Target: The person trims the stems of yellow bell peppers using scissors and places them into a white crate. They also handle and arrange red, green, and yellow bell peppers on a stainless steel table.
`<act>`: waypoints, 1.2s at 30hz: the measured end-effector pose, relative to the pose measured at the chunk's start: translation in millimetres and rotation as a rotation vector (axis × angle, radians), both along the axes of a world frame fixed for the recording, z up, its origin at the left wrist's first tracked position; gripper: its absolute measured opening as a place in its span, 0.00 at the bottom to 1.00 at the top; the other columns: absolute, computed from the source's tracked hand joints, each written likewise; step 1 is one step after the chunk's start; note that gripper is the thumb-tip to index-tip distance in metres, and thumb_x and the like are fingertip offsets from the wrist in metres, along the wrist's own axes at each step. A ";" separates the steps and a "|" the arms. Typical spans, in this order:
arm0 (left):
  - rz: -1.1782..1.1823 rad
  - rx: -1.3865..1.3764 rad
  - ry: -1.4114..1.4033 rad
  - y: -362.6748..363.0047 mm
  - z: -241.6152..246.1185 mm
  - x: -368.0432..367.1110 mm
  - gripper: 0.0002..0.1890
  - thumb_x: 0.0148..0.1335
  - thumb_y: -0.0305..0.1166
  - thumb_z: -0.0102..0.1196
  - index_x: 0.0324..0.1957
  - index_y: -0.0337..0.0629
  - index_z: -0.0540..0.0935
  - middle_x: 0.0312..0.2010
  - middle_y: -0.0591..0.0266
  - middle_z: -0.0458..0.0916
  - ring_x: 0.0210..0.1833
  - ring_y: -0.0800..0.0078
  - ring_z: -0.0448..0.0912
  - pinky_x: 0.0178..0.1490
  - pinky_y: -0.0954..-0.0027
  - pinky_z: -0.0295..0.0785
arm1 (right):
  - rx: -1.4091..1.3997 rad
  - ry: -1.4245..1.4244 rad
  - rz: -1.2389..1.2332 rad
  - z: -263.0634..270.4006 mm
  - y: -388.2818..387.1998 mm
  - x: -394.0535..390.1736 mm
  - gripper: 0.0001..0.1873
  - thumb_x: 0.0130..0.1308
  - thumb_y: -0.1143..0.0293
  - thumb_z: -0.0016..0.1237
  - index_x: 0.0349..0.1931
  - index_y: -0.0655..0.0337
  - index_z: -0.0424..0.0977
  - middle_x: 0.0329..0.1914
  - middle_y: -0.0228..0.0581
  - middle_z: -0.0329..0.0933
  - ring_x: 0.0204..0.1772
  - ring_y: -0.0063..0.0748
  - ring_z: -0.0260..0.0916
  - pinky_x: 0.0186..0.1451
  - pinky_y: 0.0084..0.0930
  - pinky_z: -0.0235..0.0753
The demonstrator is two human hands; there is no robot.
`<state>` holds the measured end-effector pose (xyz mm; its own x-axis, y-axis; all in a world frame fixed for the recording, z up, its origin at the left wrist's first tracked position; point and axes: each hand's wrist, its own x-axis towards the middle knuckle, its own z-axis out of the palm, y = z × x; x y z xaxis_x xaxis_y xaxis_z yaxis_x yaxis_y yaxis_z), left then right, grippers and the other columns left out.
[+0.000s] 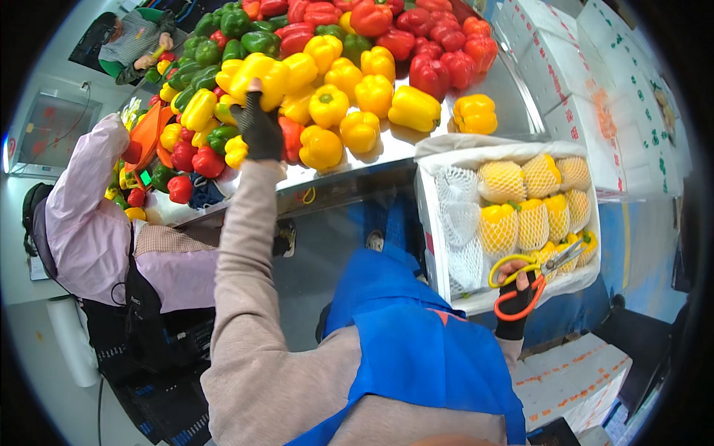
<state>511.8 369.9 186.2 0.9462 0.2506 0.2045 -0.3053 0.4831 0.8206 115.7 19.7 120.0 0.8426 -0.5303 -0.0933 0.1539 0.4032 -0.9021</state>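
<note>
My left hand [263, 125], in a black fingerless glove, grips a yellow bell pepper [259, 71] at the edge of the pepper pile. A fingertip shows against its side, and the other fingers are mostly hidden. My right hand [516, 290], gloved too, holds scissors [558, 261] with one yellow and one orange handle loop. Their blades lie over the near right corner of a white foam box [438, 234]. In that box sit rows of yellow peppers in foam net sleeves [498, 228]. White, empty-looking net sleeves [460, 209] fill its left column.
Red peppers [429, 72], green peppers [234, 22] and loose yellow peppers [361, 131] cover the metal table [385, 161]. A co-worker in a pink sleeve [83, 167] stands at left beside an orange tray [146, 134]; another person [134, 44] works beyond. White boxes [591, 128] are stacked at right.
</note>
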 end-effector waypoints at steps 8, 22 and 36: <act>0.618 0.051 0.298 66.4 25.1 159.4 0.35 0.52 0.46 0.66 0.56 0.40 0.65 0.50 0.56 0.75 0.40 0.64 0.78 0.35 0.67 0.75 | -0.003 0.056 -0.044 4.6 3.2 3.6 0.15 0.65 0.62 0.46 0.44 0.65 0.69 0.32 0.43 0.75 0.30 0.31 0.70 0.37 0.26 0.70; 0.568 1.490 0.434 139.6 -45.6 93.9 0.59 0.34 0.54 0.72 0.67 0.41 0.56 0.62 0.34 0.59 0.64 0.37 0.60 0.66 0.51 0.57 | 0.011 0.104 -0.093 15.2 6.8 8.2 0.10 0.66 0.67 0.45 0.42 0.64 0.70 0.31 0.42 0.75 0.30 0.31 0.70 0.37 0.26 0.71; 0.465 1.760 0.316 177.4 -70.7 97.7 0.61 0.40 0.62 0.64 0.68 0.34 0.52 0.66 0.38 0.57 0.69 0.43 0.55 0.70 0.53 0.51 | -0.056 0.125 -0.115 14.3 3.2 -3.1 0.12 0.63 0.63 0.49 0.35 0.63 0.70 0.27 0.39 0.73 0.28 0.28 0.68 0.33 0.24 0.68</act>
